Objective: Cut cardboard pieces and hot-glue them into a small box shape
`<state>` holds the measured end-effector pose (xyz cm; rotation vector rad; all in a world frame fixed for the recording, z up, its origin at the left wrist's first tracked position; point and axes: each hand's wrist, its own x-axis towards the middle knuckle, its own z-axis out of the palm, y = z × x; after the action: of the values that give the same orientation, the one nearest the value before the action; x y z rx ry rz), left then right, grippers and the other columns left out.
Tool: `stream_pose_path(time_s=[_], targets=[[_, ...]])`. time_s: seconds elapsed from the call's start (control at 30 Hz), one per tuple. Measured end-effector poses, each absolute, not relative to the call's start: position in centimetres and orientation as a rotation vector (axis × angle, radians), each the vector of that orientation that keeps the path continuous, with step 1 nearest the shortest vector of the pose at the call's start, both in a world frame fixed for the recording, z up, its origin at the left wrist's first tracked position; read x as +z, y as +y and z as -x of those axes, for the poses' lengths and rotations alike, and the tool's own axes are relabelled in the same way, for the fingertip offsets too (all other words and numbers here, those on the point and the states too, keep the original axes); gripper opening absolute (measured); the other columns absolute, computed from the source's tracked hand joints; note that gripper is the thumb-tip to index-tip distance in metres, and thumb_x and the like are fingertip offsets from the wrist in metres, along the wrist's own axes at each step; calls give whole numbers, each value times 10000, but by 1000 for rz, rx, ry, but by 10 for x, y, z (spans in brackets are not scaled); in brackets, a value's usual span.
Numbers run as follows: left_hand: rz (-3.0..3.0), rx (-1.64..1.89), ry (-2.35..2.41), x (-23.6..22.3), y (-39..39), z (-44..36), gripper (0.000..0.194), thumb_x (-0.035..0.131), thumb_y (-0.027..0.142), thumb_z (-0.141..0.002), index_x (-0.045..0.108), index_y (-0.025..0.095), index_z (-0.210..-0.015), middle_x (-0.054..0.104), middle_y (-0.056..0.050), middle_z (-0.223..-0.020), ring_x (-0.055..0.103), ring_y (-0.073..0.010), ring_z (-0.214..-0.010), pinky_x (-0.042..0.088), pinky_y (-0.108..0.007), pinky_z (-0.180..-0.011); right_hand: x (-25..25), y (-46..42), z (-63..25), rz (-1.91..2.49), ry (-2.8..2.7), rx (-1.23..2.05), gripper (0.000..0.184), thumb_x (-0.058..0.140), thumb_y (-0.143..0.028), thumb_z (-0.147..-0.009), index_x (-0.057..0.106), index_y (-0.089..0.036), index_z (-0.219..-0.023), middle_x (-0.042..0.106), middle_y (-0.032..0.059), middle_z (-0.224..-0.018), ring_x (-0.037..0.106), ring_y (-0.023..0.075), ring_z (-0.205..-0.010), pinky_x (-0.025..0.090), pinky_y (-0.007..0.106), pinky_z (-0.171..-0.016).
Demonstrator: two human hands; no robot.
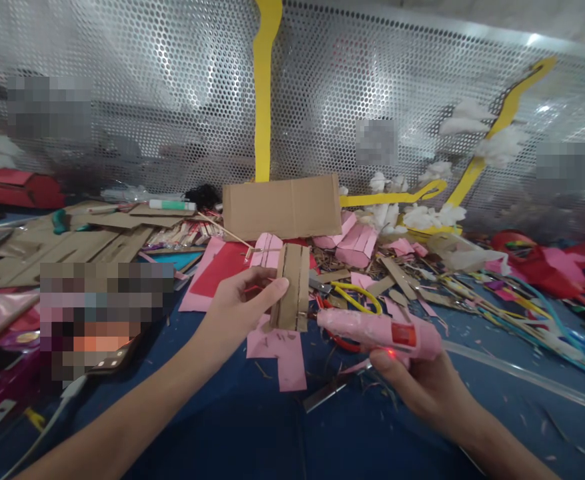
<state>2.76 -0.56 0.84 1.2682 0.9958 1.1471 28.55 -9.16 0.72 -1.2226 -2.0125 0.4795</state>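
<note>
My left hand is closed on a small folded piece of cardboard, thumb on its near face and fingers behind. The piece stands roughly upright, with dark lines along its length. In my right hand is a pink hot glue gun with a lit red light; its nozzle points left, at the cardboard's lower right edge. Whether the tip touches cannot be made out. Behind the glue gun lie scissors with yellow handles. Below the cardboard rests a cut piece of pink paper.
A cardboard box stands ahead against the perforated metal panel. Cardboard sheets and a phone with a white cable are at left. Sticks and tubes lie at right. A metal blade rests on the blue table.
</note>
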Motion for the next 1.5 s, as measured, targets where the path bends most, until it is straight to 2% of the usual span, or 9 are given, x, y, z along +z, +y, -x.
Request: stream_pose_path(time_s=[0.27, 0.5, 0.63, 0.73, 0.93, 1.03, 1.17, 1.4, 1.5], targets=[[-1287, 1122, 966, 7, -6, -27, 414, 797, 506, -785, 730, 175, -1025, 731, -79, -951, 697, -236, -858, 584, -368, -758, 15, -90, -280, 1190, -2006, 533, 372, 505, -400, -1019, 733, -276, -1286, 802, 103, -1078, 698, 345, -1169, 526, 499, -1069], [-1346, 1118, 950, 0, -3, -24, 395, 780, 502, -818, 737, 193, -1060, 726, -72, -967, 688, -228, -892, 578, -372, -809, 13, -90, -282, 1228, -2008, 485, 373, 502, -385, -1020, 724, -251, -1290, 798, 85, -1035, 759, 298, -957, 578, 446, -985], [-1342, 1117, 944, -1, -4, -24, 409, 796, 496, -800, 735, 185, -1058, 717, -72, -962, 683, -231, -889, 578, -387, -824, 11, -91, -283, 1244, -1972, 509, 370, 512, -387, -1015, 719, -245, -1286, 790, 86, -998, 738, 312, -1033, 586, 443, -974], [-1334, 1111, 932, -1, -4, -24, 409, 795, 494, -802, 731, 184, -1060, 711, -70, -956, 680, -228, -880, 578, -390, -821, 11, -91, -283, 1270, -1962, 475, 367, 520, -385, -1009, 726, -243, -1278, 789, 86, -960, 743, 311, -977, 605, 450, -925], [-1346, 1108, 934, 0, -4, -25, 379, 794, 492, -800, 739, 190, -1023, 697, -56, -936, 671, -218, -864, 577, -373, -804, 12, -89, -281, 1256, -1969, 438, 379, 507, -387, -1013, 725, -242, -1287, 790, 97, -1075, 734, 315, -1027, 589, 455, -945], [-1346, 1104, 947, 1, -5, -25, 382, 798, 494, -794, 739, 192, -1020, 696, -55, -941, 669, -216, -856, 579, -371, -797, 11, -88, -283, 1264, -1970, 419, 377, 504, -380, -1018, 711, -252, -1307, 790, 81, -1064, 746, 281, -946, 601, 418, -910], [-1360, 1094, 927, 1, -5, -25, 362, 784, 482, -816, 745, 201, -1039, 702, -61, -973, 671, -221, -893, 575, -360, -803, 10, -90, -284, 1273, -1968, 403, 365, 504, -391, -1019, 732, -248, -1266, 791, 75, -995, 733, 255, -825, 609, 391, -840], [-1387, 1096, 931, 2, -6, -25, 358, 782, 473, -812, 760, 198, -1040, 721, -67, -954, 673, -219, -856, 566, -328, -749, 7, -90, -285, 1301, -1910, 395, 324, 519, -398, -1012, 766, -223, -1127, 759, 62, -836, 706, 245, -767, 609, 355, -743], [-1383, 1093, 944, 3, -6, -26, 363, 788, 479, -803, 762, 199, -1032, 718, -63, -942, 674, -220, -842, 572, -342, -758, 6, -90, -286, 1317, -1892, 424, 336, 511, -412, -1017, 768, -221, -1114, 674, 21, -615, 668, 227, -619, 609, 358, -702]])
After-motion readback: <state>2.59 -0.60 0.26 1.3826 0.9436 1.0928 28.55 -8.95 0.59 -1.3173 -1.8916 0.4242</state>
